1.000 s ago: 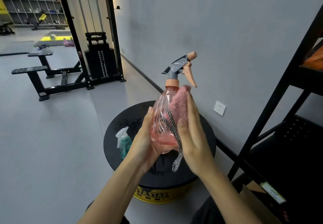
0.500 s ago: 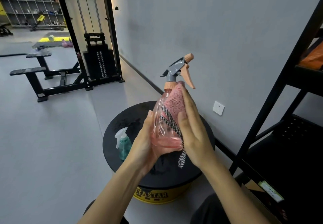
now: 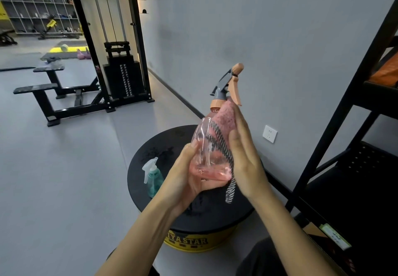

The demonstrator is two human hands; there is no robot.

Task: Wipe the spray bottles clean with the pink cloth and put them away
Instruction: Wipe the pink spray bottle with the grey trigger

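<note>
Roughly midway at best: pink bottle [image 3: 206,153] held up over the desk [image 3: 163,144], left grip [image 3: 185,181] curled round its base, right grip [image 3: 245,159] flat-fingered, pressing the pink cloth [image 3: 226,118] near the neck. Teal bottle [image 3: 154,178] stands on the desk, presumably next — nothing put away yet.

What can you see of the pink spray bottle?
The pink spray bottle is clear pink-tinted plastic with a peach collar, grey head and peach trigger; a little liquid lies low inside. It is tilted, held above the black stand. The left hand grips its base; the right hand presses the pink cloth against its side.
</note>
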